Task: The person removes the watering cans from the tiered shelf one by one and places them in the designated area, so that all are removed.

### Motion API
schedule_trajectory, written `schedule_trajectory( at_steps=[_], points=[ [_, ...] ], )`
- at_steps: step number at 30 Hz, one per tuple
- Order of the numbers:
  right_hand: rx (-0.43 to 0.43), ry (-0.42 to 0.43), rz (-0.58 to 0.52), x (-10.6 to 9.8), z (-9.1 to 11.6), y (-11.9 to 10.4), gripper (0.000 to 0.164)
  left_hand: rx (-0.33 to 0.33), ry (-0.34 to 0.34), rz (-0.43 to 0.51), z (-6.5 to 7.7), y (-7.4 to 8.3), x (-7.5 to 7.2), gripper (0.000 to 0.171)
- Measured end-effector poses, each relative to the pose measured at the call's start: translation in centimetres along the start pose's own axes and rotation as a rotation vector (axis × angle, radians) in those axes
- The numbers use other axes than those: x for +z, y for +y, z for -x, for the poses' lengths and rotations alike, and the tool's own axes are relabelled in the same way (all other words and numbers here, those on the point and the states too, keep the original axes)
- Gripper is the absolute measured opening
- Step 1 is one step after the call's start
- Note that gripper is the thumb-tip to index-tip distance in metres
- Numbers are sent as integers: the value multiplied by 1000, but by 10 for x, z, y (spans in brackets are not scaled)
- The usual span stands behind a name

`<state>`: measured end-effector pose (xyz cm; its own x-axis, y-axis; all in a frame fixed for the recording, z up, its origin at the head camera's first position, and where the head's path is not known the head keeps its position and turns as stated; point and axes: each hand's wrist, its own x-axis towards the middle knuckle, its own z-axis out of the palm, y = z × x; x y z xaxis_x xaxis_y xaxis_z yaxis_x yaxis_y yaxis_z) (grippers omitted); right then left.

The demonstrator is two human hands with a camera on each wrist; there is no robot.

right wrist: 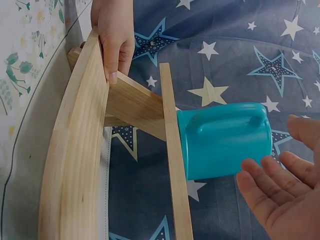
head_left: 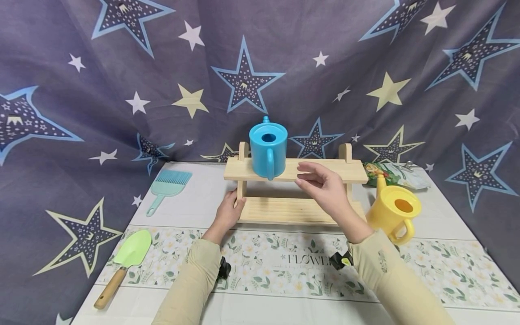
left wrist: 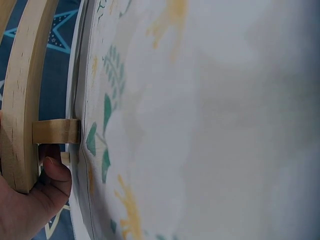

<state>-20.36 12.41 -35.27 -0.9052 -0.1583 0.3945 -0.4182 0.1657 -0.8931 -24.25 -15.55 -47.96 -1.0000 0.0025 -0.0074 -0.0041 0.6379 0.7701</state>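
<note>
A small two-tier wooden shelf (head_left: 345, 170) stands at the back of the table. On the left part of its top board sits a blue watering can (head_left: 259, 155), upright, its handle facing me and spout toward the backdrop. My left hand (head_left: 228, 211) grips the left end of the lower board; in the left wrist view the thumb (left wrist: 56, 170) wraps the board's edge beside a wooden foot. Over the top board, to the can's right, my right hand (head_left: 325, 186) holds nothing. The right wrist view shows its fingers (right wrist: 260, 192) spread and slightly bent, close to the blue can.
Right of the shelf stands a yellow watering can (head_left: 383, 212), with a printed plastic bag (head_left: 410, 176) behind it. On the left lie a teal brush (head_left: 168, 185) and a green trowel (head_left: 132, 250) with a wooden handle. A starry curtain (head_left: 268, 45) hangs behind the table.
</note>
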Motion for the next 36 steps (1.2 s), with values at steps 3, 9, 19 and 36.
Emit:
schedule_trajectory(
  at_steps=[3, 9, 19, 36],
  points=[
    [-7, -9, -6, 5, -3, 0, 39, 2, 1, -1, 1, 1, 0, 52],
    [9, -26, -15, 14, -8, -2, 41, 2, 1, -4, 1, 1, -1, 51],
    [14, -39, -42, 28, -15, -6, 40, 4, 0, -3, 1, 1, -1, 51],
    [39, -42, -38, 42, -24, 1, 43, 3, 4, 9, 0, 0, 0, 51]
  ],
)
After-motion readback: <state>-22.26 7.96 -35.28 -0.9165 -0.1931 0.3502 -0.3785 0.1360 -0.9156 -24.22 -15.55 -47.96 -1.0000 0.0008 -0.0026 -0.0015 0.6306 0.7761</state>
